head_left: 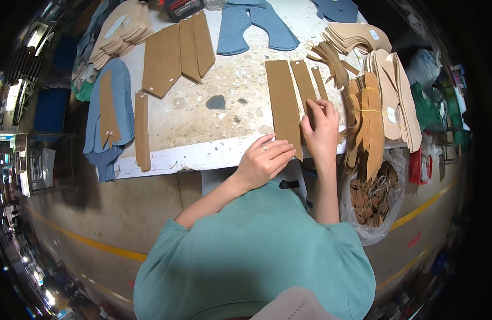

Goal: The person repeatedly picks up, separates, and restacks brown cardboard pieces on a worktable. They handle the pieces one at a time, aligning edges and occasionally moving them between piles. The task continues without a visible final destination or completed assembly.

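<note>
My left hand (264, 162) lies over the lower end of a wide brown strip (280, 96) near the table's front edge. Its fingers are stretched out and rest on the strip, which tapers to a point. Beside it, my right hand (321, 128) bends over a narrower brown strip (303, 80), thumb and fingers apart, fingertips touching its surface. The lower part of that strip is hidden under the hand. A third, thinner brown strip (319, 80) lies just to its right, partly behind my fingers. Each of the three has a small pale mark at its far end.
Brown pieces (163, 58) and blue cut pieces (251, 24) lie further back on the worn white table (198, 152). At left is a blue stack (123, 101). Tied brown bundles (369, 106) overhang the right edge beside beige stacks (392, 96). Below hangs a clear bag (376, 205) of scraps.
</note>
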Demonstrator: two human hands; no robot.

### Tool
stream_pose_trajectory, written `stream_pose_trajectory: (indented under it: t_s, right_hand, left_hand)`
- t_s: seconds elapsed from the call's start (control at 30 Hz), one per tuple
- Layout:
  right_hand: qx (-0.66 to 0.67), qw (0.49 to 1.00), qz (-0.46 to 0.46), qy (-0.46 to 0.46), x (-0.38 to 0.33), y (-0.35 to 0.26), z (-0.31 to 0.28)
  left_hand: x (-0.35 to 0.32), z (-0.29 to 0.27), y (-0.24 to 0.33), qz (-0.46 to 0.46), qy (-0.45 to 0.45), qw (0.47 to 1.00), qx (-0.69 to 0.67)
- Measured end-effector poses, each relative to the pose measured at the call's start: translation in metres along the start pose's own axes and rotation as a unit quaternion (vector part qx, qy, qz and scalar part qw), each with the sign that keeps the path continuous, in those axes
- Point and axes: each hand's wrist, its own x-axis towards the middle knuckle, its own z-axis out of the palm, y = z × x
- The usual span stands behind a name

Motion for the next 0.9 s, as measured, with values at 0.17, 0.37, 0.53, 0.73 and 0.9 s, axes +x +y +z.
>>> stream_pose_trajectory:
  t_s: [0.17,0.37,0.53,0.73,0.9]
  right_hand:
    - [-0.004,1.000,-0.007,-0.005,-0.002,-0.002,0.002]
    - [0.025,1.000,-0.006,0.005,-0.001,0.002,-0.001]
    - [-0.073,0.996,0.030,0.039,0.006,0.023,-0.009]
    - [-0.073,0.997,0.019,0.013,0.001,0.025,-0.006]
    - [-0.046,0.997,0.001,0.056,0.006,0.012,-0.018]
  left_hand:
    - [0.003,-0.009,0.004,-0.036,-0.003,0.998,-0.046]
    - [0.016,-0.055,-0.023,-0.062,-0.017,0.998,-0.028]
    - [0.049,-0.109,-0.095,-0.143,0.083,0.979,0.119]
    - [0.077,-0.116,-0.150,-0.208,-0.019,0.944,0.255]
    - [0.075,-0.107,-0.170,-0.239,-0.007,0.935,0.262]
